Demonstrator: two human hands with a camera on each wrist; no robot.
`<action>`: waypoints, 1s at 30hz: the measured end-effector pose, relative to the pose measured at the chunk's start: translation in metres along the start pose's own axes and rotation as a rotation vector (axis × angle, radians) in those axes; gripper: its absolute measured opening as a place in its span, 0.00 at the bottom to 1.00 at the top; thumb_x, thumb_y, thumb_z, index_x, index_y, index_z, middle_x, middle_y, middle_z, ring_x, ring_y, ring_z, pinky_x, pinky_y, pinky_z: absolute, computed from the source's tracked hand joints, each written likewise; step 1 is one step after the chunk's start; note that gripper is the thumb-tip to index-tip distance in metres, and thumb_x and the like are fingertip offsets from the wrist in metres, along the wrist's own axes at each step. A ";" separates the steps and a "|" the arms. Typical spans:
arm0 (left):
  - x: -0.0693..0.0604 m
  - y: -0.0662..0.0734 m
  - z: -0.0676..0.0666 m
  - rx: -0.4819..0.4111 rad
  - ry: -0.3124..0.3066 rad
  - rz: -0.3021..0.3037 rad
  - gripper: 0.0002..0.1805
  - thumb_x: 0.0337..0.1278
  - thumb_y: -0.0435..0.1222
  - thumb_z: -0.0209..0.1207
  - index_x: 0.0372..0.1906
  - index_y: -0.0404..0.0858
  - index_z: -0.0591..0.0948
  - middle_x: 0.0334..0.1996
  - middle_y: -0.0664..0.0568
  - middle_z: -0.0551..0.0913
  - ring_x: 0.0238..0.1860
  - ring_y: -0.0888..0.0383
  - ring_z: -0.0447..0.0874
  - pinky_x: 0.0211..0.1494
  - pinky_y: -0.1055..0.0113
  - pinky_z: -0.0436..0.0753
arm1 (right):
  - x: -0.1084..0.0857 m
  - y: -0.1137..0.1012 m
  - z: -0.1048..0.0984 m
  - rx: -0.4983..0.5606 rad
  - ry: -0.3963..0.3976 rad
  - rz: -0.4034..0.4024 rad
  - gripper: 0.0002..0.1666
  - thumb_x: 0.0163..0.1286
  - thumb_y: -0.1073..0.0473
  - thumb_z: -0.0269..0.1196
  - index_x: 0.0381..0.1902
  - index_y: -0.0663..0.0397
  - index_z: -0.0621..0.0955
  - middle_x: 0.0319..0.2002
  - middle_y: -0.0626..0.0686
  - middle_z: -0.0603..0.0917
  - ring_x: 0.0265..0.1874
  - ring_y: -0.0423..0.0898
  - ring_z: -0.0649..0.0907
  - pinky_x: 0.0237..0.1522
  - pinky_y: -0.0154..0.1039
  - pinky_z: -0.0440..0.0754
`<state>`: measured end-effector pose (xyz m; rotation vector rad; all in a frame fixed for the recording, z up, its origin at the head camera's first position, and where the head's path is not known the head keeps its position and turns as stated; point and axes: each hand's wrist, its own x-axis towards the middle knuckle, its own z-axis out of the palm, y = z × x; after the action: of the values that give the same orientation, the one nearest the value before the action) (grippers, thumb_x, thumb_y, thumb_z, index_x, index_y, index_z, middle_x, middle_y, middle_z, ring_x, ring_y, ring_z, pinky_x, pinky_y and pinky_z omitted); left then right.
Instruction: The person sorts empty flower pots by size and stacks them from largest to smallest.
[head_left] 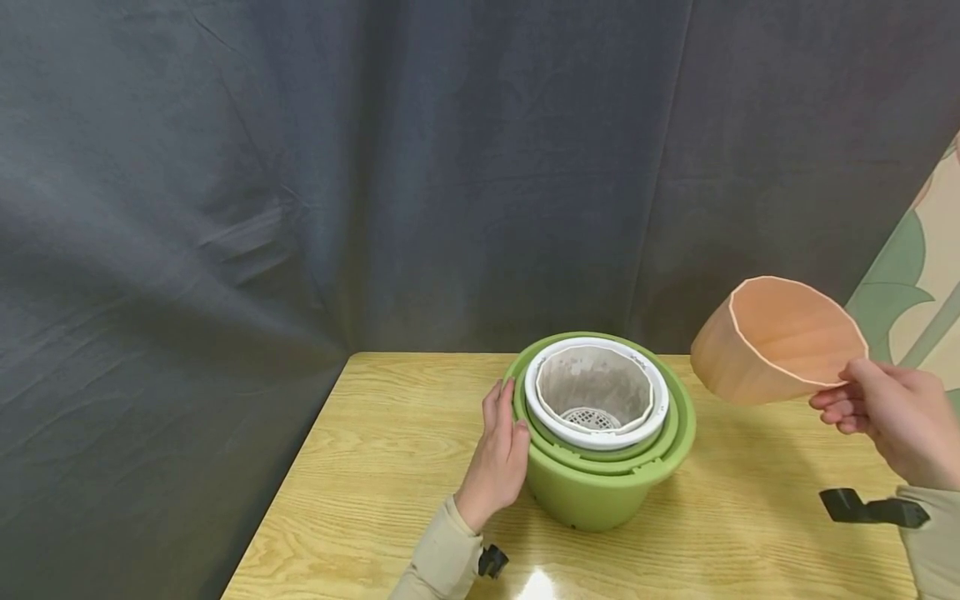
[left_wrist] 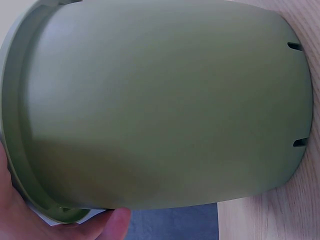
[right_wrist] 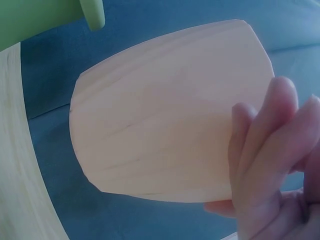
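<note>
A large green plant pot (head_left: 592,500) stands upright on the table, with more pots nested in it. Inside are a smaller green pot (head_left: 626,461), a white-rimmed pot (head_left: 660,387) and a greyish-white pot (head_left: 592,379) with a perforated bottom. My left hand (head_left: 495,458) rests against the left side of the large green pot's rim, fingers fairly straight; in the left wrist view its fingertips touch the green wall. To the right, my right hand (head_left: 892,408) pinches the rim of a peach-coloured pot (head_left: 802,329), held tilted in the air. Its ribbed outside fills the right wrist view.
The wood-grain table (head_left: 360,467) carries the nested pots near its back edge. A dark grey curtain (head_left: 480,167) hangs behind and to the left. At the far right is a patterned wall (head_left: 911,283) with leaf shapes. Black straps (head_left: 873,508) show at both wrists.
</note>
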<state>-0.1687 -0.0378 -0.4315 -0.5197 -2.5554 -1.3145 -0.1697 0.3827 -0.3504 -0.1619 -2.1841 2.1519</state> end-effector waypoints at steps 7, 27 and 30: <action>0.000 0.000 0.000 0.003 0.000 0.001 0.31 0.73 0.37 0.34 0.77 0.36 0.46 0.75 0.41 0.47 0.70 0.44 0.63 0.69 0.49 0.70 | -0.001 -0.003 0.002 0.003 -0.005 -0.022 0.19 0.75 0.61 0.41 0.27 0.53 0.76 0.18 0.48 0.85 0.14 0.40 0.81 0.14 0.30 0.78; 0.001 0.001 -0.001 0.002 -0.002 0.013 0.31 0.73 0.38 0.33 0.76 0.35 0.46 0.75 0.40 0.47 0.67 0.43 0.67 0.67 0.49 0.73 | -0.008 -0.016 0.013 0.103 -0.049 -0.079 0.19 0.75 0.63 0.42 0.28 0.54 0.78 0.18 0.51 0.85 0.13 0.41 0.81 0.12 0.29 0.77; 0.001 0.001 -0.001 0.003 -0.002 0.013 0.31 0.73 0.38 0.34 0.76 0.35 0.46 0.75 0.40 0.47 0.67 0.43 0.67 0.67 0.49 0.72 | -0.009 -0.018 0.016 0.108 -0.047 -0.086 0.18 0.75 0.63 0.43 0.29 0.54 0.78 0.17 0.51 0.85 0.12 0.41 0.81 0.12 0.30 0.77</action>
<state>-0.1691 -0.0377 -0.4298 -0.5360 -2.5511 -1.3061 -0.1629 0.3652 -0.3322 -0.0106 -2.0517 2.2403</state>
